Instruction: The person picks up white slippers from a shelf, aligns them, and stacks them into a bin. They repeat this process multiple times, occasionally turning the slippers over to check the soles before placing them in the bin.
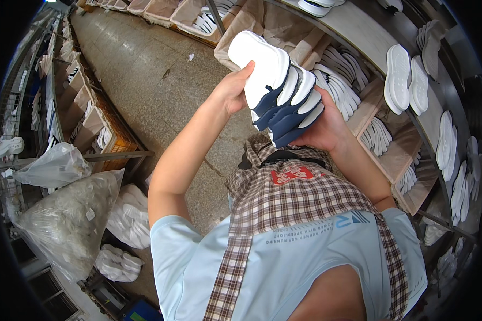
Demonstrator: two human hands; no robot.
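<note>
A stack of several white and navy shoe soles [278,85] is held up in front of my checked apron. My left hand [236,88] grips the stack at its left edge, thumb lying on the white top sole. Against the lower right side of the stack, my right hand [326,120] is closed round the navy edges, its fingers partly hidden behind them. The soles lie on one another, slightly fanned toward the right.
To the right, cloth-lined bins [369,104] hold rows of white soles [337,91]; more soles [397,80] lie on the shelf [377,53] above. At left stand a stuffed clear plastic bag [69,219], bagged white soles [131,216] and a rack edge [118,155]. Tiled floor [128,59] runs between.
</note>
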